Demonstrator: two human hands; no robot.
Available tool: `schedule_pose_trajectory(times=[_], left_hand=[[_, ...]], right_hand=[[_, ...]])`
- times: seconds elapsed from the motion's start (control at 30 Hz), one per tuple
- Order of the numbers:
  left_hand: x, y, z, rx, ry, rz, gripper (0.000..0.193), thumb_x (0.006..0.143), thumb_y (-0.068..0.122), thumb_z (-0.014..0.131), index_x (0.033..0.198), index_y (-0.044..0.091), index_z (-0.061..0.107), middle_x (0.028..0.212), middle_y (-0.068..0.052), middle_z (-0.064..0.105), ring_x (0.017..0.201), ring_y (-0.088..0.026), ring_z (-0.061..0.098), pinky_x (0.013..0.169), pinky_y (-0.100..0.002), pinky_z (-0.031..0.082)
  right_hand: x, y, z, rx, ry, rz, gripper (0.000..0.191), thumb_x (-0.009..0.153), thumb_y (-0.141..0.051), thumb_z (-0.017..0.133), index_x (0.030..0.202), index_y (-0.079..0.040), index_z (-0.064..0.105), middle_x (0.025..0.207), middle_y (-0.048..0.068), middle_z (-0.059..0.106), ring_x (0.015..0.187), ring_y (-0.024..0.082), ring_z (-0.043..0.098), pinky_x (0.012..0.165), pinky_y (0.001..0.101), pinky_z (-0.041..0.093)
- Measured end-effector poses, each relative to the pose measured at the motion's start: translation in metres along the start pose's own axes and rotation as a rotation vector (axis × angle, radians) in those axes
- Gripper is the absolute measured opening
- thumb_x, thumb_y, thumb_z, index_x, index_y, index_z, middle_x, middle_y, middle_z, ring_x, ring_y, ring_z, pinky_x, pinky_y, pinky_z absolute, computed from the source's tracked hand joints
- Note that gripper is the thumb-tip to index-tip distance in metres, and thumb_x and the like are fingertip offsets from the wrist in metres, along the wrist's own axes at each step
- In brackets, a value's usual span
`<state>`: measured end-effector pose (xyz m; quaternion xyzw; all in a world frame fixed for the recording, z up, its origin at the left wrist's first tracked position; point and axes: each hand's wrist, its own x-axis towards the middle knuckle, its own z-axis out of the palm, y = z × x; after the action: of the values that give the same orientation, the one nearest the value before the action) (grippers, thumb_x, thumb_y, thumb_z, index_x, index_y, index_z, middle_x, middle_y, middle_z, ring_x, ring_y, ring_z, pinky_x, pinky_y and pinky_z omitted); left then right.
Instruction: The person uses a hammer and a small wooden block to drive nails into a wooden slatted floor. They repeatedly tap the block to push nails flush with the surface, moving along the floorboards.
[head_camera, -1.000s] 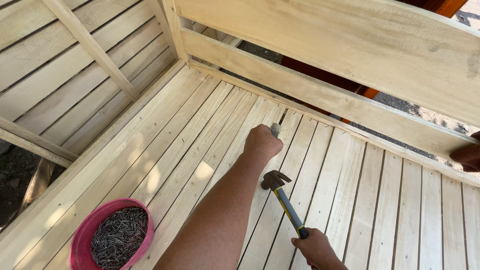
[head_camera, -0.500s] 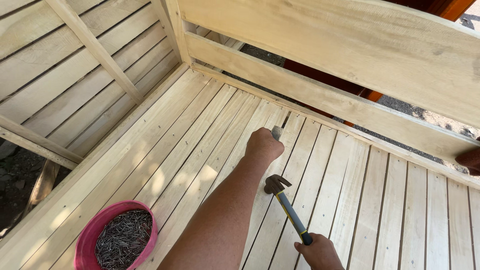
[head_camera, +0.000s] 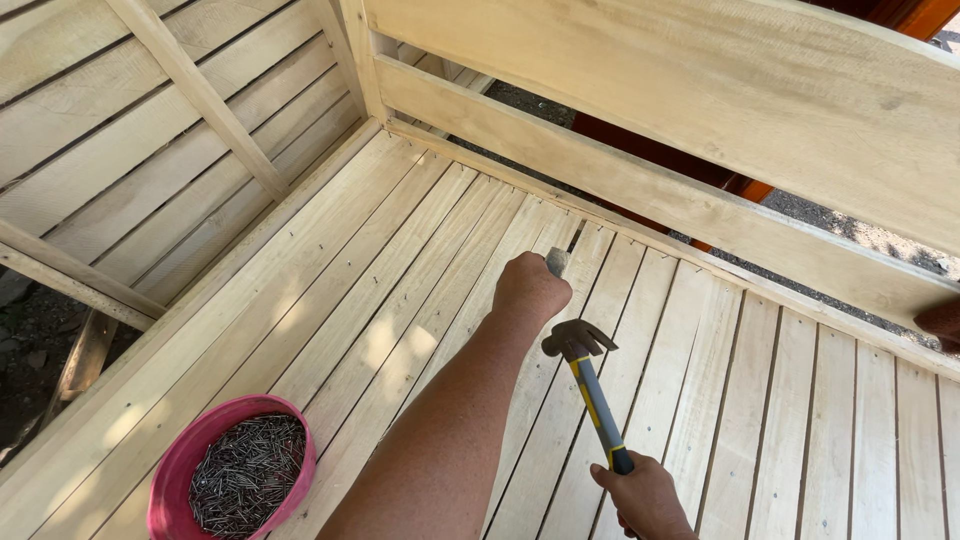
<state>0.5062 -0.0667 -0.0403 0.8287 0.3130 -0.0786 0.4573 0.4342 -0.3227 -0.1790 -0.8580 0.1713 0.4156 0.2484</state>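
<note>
Hammer (head_camera: 590, 385) gripped in right hand (head_camera: 645, 492), raised beside left hand (head_camera: 530, 288) fisted on punch (head_camera: 556, 261); planks (head_camera: 400, 300) mostly nailed.

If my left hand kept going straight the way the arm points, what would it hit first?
The left hand points up the slat floor toward the lower rail. That rail looks like the first thing in line, though depth is hard to judge.

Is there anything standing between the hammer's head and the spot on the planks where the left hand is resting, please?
Nothing visible does. The hammer, gripped low on its handle by the right hand, has its head raised just beside the left hand, which is closed on a plank around something too small to identify. Only open air separates them.
</note>
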Motion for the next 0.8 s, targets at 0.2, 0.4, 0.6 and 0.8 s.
schedule_pose_trajectory(times=[0.2, 0.4, 0.6, 0.8], left_hand=[[-0.004, 0.004, -0.001, -0.023, -0.047, -0.035, 0.028, 0.087, 0.012, 0.069, 0.112, -0.001, 0.068, 0.109, -0.020, 0.075, 0.099, -0.026, 0.076, 0.088, -0.036, 0.062], [-0.007, 0.004, -0.004, -0.015, -0.008, -0.026, 0.028, 0.088, 0.011, 0.068, 0.114, -0.001, 0.068, 0.113, -0.021, 0.073, 0.104, -0.028, 0.074, 0.091, -0.038, 0.061], [-0.001, 0.001, 0.004, -0.008, -0.026, -0.019, 0.029, 0.087, 0.011, 0.067, 0.113, -0.002, 0.070, 0.114, -0.022, 0.074, 0.107, -0.030, 0.074, 0.092, -0.038, 0.060], [-0.008, -0.004, 0.007, -0.080, 0.034, -0.028, 0.029, 0.087, 0.010, 0.067, 0.113, -0.001, 0.067, 0.114, -0.022, 0.071, 0.106, -0.031, 0.073, 0.089, -0.039, 0.061]], right_hand=[[0.009, 0.008, 0.018, 0.124, 0.144, -0.141, 0.039, 0.092, -0.030, 0.079, 0.106, 0.005, 0.069, 0.060, 0.005, 0.057, 0.046, 0.012, 0.056, 0.047, 0.0301, 0.052], [0.015, 0.004, 0.011, -0.216, 0.019, 0.011, 0.042, 0.094, -0.036, 0.076, 0.119, -0.004, 0.070, 0.070, 0.007, 0.063, 0.066, 0.018, 0.063, 0.070, 0.0363, 0.056], [0.013, 0.021, 0.021, -0.090, 0.173, -0.118, 0.043, 0.092, -0.039, 0.076, 0.112, -0.001, 0.077, 0.070, 0.012, 0.063, 0.064, 0.018, 0.060, 0.070, 0.0374, 0.055], [0.029, 0.006, 0.023, -0.173, -0.028, 0.072, 0.046, 0.095, -0.023, 0.074, 0.133, -0.003, 0.058, 0.075, 0.008, 0.065, 0.053, 0.016, 0.060, 0.049, 0.0329, 0.053]])
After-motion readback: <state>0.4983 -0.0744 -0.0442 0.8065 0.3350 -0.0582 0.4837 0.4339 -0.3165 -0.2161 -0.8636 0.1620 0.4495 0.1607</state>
